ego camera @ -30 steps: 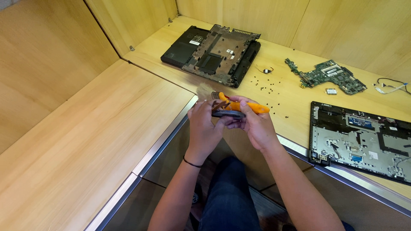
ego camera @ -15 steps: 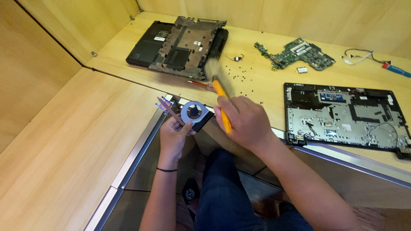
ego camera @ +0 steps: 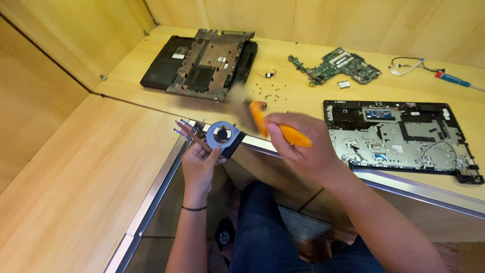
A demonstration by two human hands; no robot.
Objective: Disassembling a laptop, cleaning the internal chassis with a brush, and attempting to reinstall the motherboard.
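- Orange-handled brush (ego camera: pixel 273 129), bristles blurred, clamped in right hand (ego camera: pixel 303 149) just right of cooling fan (ego camera: pixel 225 136).
- Fan pinched in left hand (ego camera: pixel 199 164) over near desk edge (ego camera: pixel 404 184).
- Apparently mid-dusting; next stroke calls for steady fan.

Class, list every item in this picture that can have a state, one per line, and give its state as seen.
Left hand: gripping the cooling fan.
Right hand: gripping the orange-handled brush.
Cooling fan: out of the laptop, held up.
Orange-handled brush: bristles blurred.
Laptop base: opened, insides exposed.
Keyboard frame: stripped, lying flat.
Motherboard: removed, on desk.
Screws: loose, scattered.
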